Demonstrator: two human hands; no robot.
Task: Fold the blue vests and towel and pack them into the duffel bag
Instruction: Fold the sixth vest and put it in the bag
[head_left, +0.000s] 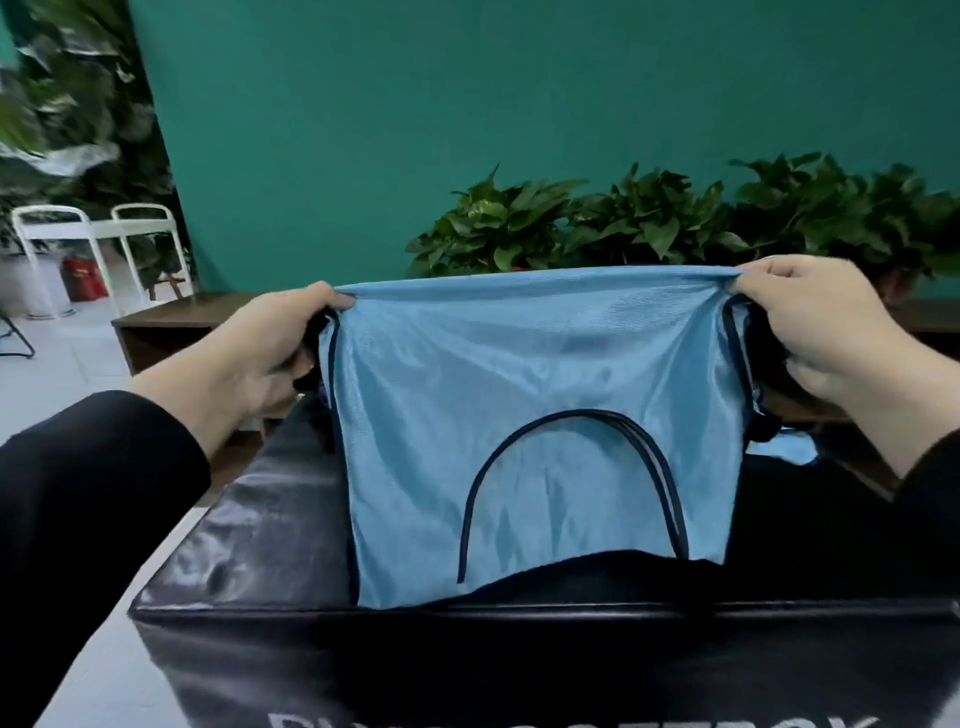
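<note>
A light blue mesh vest (519, 384) with dark trim hangs stretched between my hands, its neckline arch pointing up and its lower part draped on a black padded block (249, 545). My left hand (270, 353) grips the vest's top left corner. At the top right corner, my right hand (821, 332) grips the fabric. More light blue fabric (795, 449) peeks out behind the vest at the right. Dark cloth (597, 571) lies over the vest's bottom edge. No duffel bag is plainly seen.
A low dark wooden bench (171, 317) runs behind the block, with potted green plants (649, 218) on it against a teal wall. White chairs (67, 244) and a red object (83, 278) stand at the far left on a pale tiled floor.
</note>
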